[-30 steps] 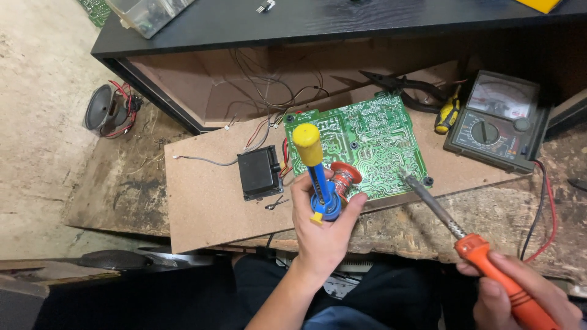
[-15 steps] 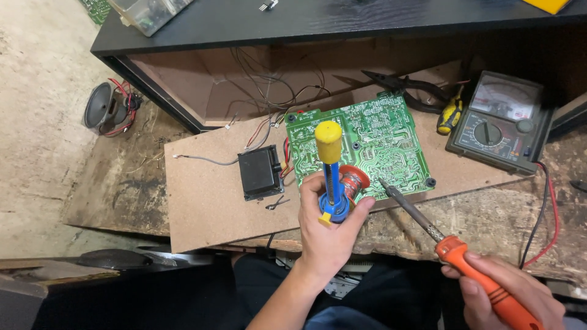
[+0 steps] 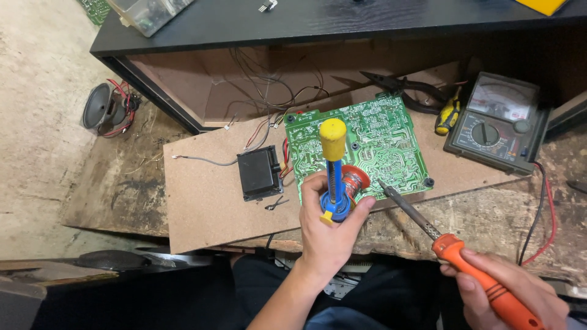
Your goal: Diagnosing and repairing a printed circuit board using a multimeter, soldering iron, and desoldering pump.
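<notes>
Two hands are seen over a brown board that lies on the rough counter. The left hand is clenched around a desoldering pump with a blue body and a yellow plunger knob, which is held nearly upright. A red spool of solder wire is seen just behind the pump, at about 1 o'clock from the left hand; probably it is pinched by the same fingers, but this part is hidden. The right hand, at 4 o'clock from the left one, is closed on the orange handle of a soldering iron. The metal tip of the iron is pointed toward 10 o'clock and is near the lower edge of a green circuit board, close to the spool. The circuit board is laid with its solder side up, at 12 o'clock from the left hand. A black transformer is placed at 9 o'clock from the circuit board, joined to it by wires. An analog multimeter is placed at 3 o'clock from the circuit board, and black pliers are at 1 o'clock.
</notes>
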